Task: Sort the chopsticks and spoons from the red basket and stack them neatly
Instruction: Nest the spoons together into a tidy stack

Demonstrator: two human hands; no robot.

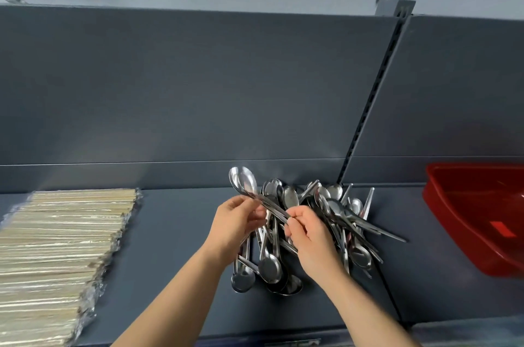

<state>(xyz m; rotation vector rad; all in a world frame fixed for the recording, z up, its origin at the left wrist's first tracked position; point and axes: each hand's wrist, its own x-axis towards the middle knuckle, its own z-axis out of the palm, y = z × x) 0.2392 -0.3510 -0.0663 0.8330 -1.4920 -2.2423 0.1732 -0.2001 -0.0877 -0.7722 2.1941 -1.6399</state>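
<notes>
Two hands hold one shiny spoon (246,185) above the desk (175,247). The left hand (236,223) pinches the spoon's thin handle near the bowl, and the right hand (307,229) pinches the handle's other end. The spoon's bowl points up and away, toward the grey back wall (198,86). Under the hands lies a messy pile of spoons (320,222), crossing each other every which way. Far to the left, wrapped chopsticks (59,256) lie side by side in a flat row. On the right sits the red basket (479,219), near the spoon pile but not touching it.
</notes>
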